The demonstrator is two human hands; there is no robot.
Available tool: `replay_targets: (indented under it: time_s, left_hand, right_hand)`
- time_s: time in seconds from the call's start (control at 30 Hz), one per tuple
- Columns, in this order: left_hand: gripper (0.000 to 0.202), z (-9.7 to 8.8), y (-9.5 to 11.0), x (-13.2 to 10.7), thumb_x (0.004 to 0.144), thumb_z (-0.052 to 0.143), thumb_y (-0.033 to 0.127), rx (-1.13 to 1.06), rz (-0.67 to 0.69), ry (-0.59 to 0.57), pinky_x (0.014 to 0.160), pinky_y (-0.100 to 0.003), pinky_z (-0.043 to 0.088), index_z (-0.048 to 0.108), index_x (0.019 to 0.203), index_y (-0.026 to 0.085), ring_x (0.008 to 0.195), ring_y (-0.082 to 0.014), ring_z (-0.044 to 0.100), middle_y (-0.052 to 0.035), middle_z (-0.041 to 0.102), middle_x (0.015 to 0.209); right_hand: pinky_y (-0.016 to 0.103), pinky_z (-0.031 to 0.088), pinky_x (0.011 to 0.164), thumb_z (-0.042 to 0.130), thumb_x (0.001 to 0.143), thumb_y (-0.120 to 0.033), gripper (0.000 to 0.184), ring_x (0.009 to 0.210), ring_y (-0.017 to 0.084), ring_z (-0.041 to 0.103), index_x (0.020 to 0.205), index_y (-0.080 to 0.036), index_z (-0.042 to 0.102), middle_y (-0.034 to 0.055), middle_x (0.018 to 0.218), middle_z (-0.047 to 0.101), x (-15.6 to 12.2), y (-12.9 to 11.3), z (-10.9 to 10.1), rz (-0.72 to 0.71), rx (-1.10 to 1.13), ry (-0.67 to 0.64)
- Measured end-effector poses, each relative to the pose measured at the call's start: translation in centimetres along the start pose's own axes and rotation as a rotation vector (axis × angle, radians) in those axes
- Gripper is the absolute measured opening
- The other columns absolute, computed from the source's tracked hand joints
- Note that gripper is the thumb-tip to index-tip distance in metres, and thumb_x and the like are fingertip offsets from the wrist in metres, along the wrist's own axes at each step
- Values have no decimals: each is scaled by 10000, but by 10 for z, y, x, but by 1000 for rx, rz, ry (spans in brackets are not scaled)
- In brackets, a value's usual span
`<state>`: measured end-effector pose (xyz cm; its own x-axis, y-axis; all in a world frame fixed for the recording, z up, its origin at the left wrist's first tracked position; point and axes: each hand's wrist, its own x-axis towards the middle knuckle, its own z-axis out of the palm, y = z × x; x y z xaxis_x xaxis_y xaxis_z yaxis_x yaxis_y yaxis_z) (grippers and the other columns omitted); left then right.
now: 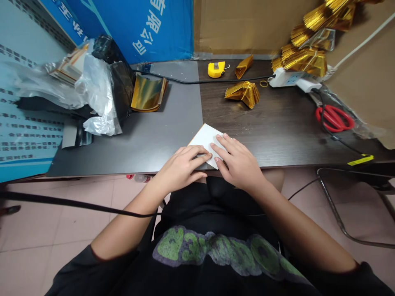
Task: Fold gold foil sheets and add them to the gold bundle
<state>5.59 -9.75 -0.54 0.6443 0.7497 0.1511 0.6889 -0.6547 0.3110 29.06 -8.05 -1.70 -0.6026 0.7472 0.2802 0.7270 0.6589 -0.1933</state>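
The white-backed gold foil sheet (205, 139) lies flat on the bench (277, 135) near its front edge, over the join between the grey and dark wood surfaces. The right hand (236, 161) rests on the sheet, fingers open and flat. The left hand (180, 166) meets its near-left edge, fingers extended. Neither hand grips. Expect a light, thin, slippery, easily creased sheet: hold by opposite edges, pressing flat, not pinching.

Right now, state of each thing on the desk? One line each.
Left hand, fingertips on sheet
Right hand, flat on sheet
White sheet, flat under both hands
Gold foil bundle, pleated, lying on desk
Yellow tape measure, blade retracted
Red scissors, closed, cable across them
Power strip, plug inserted
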Motion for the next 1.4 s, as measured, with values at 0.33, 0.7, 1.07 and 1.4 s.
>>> replay_targets:
  time_s: [0.33, 0.7, 1.07, 1.4]
  left_hand:
    - [522, 5, -6, -2, 926, 582, 452, -2, 31, 68, 1089, -387, 571, 505, 1413, 280, 1394, -180, 537, -48, 607, 1410]
    - [507, 9, -8, -3, 908, 626, 418, -70, 13, 77, 1127, -421, 556, 533, 1399, 328, 1404, -189, 533, -51, 597, 1419]
    - [461, 10, -9, -3, 909, 628, 403, -56, 27, 75, 1124, -438, 557, 570, 1361, 333, 1398, -196, 535, -56, 601, 1400]
    - [435, 7, -8, -1, 902, 639, 411, -68, 16, 50, 1137, -444, 543, 601, 1325, 321, 1410, -199, 520, -58, 589, 1405]
  right_hand:
    - [553, 410, 1167, 458, 1026, -246, 449, 1460, 386, 424, 1432, -117, 603, 209, 1542, 476, -1, -1, 2, -5, -16, 12]
    - [569, 382, 1179, 495, 1016, -269, 481, 1492, 393, 365, 1478, -150, 560, 204, 1589, 409, -3, -2, 2, -1, -34, -25]
    - [574, 359, 1184, 492, 1020, -271, 497, 1504, 410, 333, 1502, -155, 533, 220, 1606, 368, -5, -5, 3, 6, -53, -48]
    - [590, 352, 1186, 483, 1028, -296, 513, 1517, 407, 307, 1523, -163, 502, 212, 1624, 330, -7, -4, 3, -3, -45, -49]
